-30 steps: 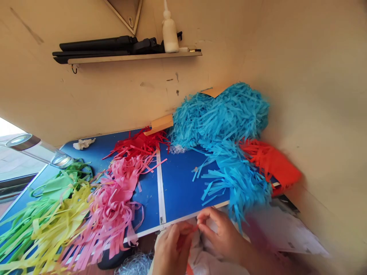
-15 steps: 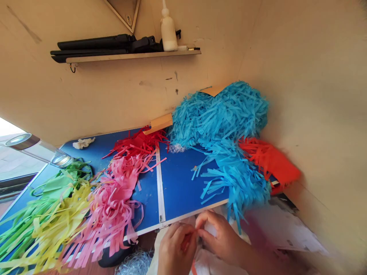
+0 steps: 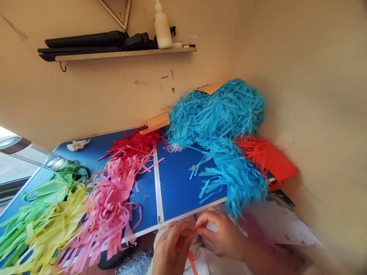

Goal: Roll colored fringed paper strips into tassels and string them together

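Observation:
At the near edge of the blue table [image 3: 179, 175], above my lap, my two hands meet. My left hand [image 3: 173, 240] is closed, with a red-orange paper strip [image 3: 192, 261] hanging below it. The thumb and forefinger of my right hand [image 3: 216, 227] pinch a small end of red-orange paper beside the left fingertips. Most of what lies inside the left palm is hidden. Just beyond my right hand, blue paper fringe [image 3: 237, 179] droops over the table edge, its upper part a large heap against the wall.
Pink [image 3: 111, 202], yellow [image 3: 57, 221] and green fringe [image 3: 48, 191] lie on the left. Red fringe [image 3: 132, 143] lies behind; orange-red fringe [image 3: 269, 158] is at right. A glass bottle [image 3: 43, 154] stands far left. Overhead, a shelf [image 3: 126, 54] carries a white squeeze bottle [image 3: 163, 28] and black objects.
The view has shifted slightly, so the scene sits further left. My hands have drawn a little apart, and more of the red-orange strip now shows between and below them.

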Demonstrator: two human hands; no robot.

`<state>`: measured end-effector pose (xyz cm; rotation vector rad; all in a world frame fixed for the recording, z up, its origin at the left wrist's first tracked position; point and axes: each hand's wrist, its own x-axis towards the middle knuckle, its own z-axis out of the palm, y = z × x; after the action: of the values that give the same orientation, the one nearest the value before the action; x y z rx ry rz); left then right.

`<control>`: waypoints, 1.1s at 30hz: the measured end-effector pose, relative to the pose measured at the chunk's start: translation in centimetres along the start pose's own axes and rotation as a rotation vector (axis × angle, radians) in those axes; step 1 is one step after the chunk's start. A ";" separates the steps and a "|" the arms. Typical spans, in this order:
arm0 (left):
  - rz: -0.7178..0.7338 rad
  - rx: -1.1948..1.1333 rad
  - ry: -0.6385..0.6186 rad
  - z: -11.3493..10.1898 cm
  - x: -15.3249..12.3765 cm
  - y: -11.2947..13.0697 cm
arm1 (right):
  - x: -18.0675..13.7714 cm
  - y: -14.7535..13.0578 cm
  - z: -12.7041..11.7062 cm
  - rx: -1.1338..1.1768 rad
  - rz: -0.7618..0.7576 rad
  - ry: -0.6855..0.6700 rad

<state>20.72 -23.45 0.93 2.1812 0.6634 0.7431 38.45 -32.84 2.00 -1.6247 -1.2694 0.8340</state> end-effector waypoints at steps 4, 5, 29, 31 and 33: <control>0.047 0.000 -0.039 -0.2 0.5 0.2 | -0.3 0.1 0.1 0.023 -0.006 0.026; 0.040 -0.009 -0.038 -0.1 0.5 0.3 | -0.3 0.1 0.1 0.032 -0.018 0.023; 0.095 0.079 -0.009 0.8 0.2 1.6 | -1.0 -0.7 0.4 0.101 -0.029 0.061; 0.121 0.083 -0.013 0.6 0.2 1.4 | -1.0 -0.6 0.4 0.139 0.007 0.025; 0.122 0.068 -0.022 0.4 0.2 1.2 | -1.0 -0.3 0.5 0.225 0.057 0.020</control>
<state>21.37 -24.25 1.72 2.3054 0.5560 0.7673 37.63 -33.66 2.10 -1.4909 -1.0778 0.9571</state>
